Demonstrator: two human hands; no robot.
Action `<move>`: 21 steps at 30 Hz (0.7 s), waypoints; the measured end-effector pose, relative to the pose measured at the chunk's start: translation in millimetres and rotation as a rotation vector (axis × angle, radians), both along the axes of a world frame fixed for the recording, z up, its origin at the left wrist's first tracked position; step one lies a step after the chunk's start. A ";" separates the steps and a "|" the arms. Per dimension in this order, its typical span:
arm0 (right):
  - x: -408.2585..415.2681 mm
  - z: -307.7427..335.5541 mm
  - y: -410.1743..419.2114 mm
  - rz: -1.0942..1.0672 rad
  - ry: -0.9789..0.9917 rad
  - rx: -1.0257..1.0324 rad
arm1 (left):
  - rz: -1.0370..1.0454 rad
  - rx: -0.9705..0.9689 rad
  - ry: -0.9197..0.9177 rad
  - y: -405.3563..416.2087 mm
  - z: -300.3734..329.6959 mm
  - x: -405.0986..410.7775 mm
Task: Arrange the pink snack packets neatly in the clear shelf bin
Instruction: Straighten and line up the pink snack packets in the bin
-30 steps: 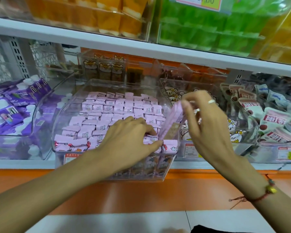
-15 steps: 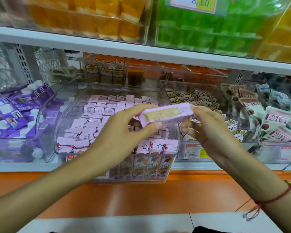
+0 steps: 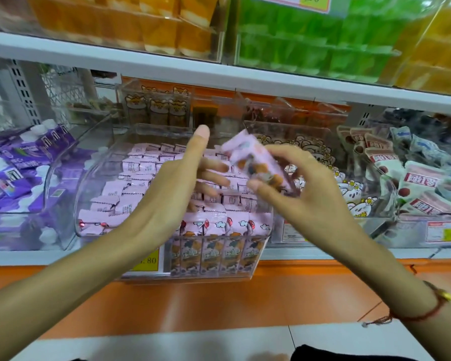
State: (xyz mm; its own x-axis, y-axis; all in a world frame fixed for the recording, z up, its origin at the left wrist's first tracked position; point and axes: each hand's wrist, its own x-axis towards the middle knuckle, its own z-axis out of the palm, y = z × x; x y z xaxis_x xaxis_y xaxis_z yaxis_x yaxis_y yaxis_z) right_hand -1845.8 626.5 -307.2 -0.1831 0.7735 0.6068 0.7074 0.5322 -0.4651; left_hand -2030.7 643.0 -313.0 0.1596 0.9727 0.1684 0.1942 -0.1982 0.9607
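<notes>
Right hand (image 3: 315, 194), above the clear shelf bin (image 3: 89, 204), pinches one pink snack packet (image 3: 255, 162) between thumb and curled fingers; the packet is tilted and motion-blurred. Left hand (image 3: 172, 183) hovers just beside it, fingers straight and spread, thumb raised, holding nothing. Inside the bin, pink packets (image 3: 130, 188) lie in rows, with a front row standing upright against the clear wall. Purple packets (image 3: 11, 173) fill the neighbouring bin to the left.

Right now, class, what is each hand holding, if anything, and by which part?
The right hand pinches one pink packet by its lower end, above the clear bin. The left hand is open, holding nothing.
</notes>
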 end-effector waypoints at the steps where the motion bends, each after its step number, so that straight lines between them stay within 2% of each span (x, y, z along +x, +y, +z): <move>1: 3.9 1.8 2.3 0.036 0.194 -0.090 | 0.017 0.086 0.042 0.1 -3.9 -0.4; 3: 12.6 3.7 4.9 0.065 0.468 -0.227 | -0.023 0.263 0.225 -2.2 -13.5 -1.3; 9: 23.1 1.3 9.2 0.087 0.691 -0.288 | -0.321 0.631 0.832 -2.2 -31.7 2.5; 13: 20.4 1.1 10.8 0.101 0.793 -0.267 | -0.380 0.663 0.964 0.3 -34.5 3.0; 15: 15.7 0.1 8.8 0.120 0.746 -0.230 | -0.369 0.666 0.954 1.6 -31.8 3.5; 18: 7.0 -5.1 6.0 0.130 0.458 -0.098 | -0.366 0.651 0.914 2.6 -29.6 3.1; 21: 3.6 -8.5 6.2 0.097 0.236 -0.063 | -0.362 0.660 0.907 1.6 -32.9 0.4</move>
State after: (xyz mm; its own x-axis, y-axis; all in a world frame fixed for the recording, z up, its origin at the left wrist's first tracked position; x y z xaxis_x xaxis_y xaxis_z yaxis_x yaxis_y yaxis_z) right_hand -1842.3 632.7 -315.7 -0.1171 0.7967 0.5929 0.5226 0.5571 -0.6454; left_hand -2030.4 644.7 -345.9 0.7285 0.6135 0.3048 0.5844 -0.7887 0.1907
